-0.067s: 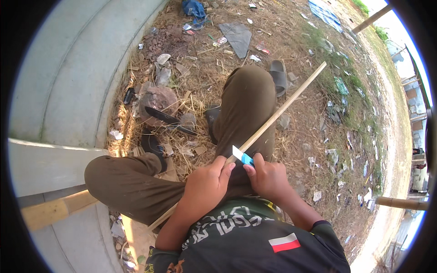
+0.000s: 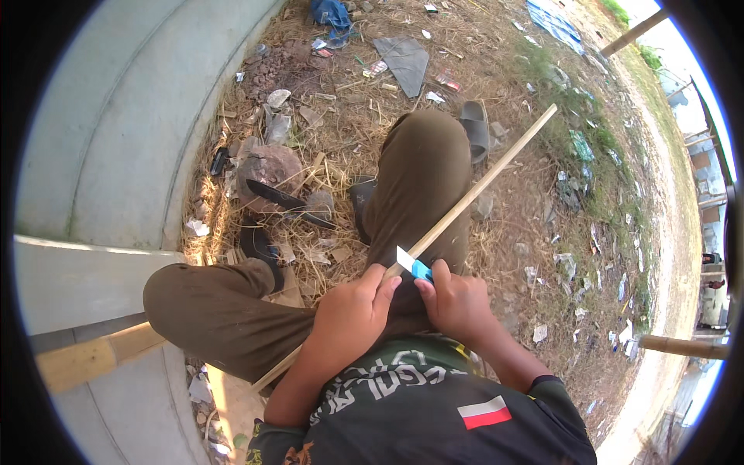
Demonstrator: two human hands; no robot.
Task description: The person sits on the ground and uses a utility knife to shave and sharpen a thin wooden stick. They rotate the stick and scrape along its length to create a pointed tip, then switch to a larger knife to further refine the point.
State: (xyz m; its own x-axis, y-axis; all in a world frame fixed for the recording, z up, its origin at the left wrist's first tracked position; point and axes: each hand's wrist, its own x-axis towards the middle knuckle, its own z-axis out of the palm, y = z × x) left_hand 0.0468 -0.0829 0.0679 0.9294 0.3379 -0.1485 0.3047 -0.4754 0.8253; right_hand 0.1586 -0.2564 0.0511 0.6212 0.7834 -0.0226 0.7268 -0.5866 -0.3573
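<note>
A long, pale strip of wood or bamboo (image 2: pixel 483 186) runs slantwise across my lap, from under my left forearm up past my right knee. My left hand (image 2: pixel 353 310) is closed around it, thumb lying along its near side. In my closed right hand (image 2: pixel 457 301) is a utility knife (image 2: pixel 419 270) with a light blue body. Its pale blade points up and left, lying against or just over the strip close to my left thumb. The fingers of the right hand hide most of the knife's handle.
At the left stands a grey wall (image 2: pixel 116 139), with a bamboo pole (image 2: pixel 101 358) beside my left knee. A dark machete-like blade (image 2: pixel 288 204) lies by a round stump (image 2: pixel 267 174). A grey sandal (image 2: pixel 473 130) sits beyond my right knee. Litter and dry straw cover the ground.
</note>
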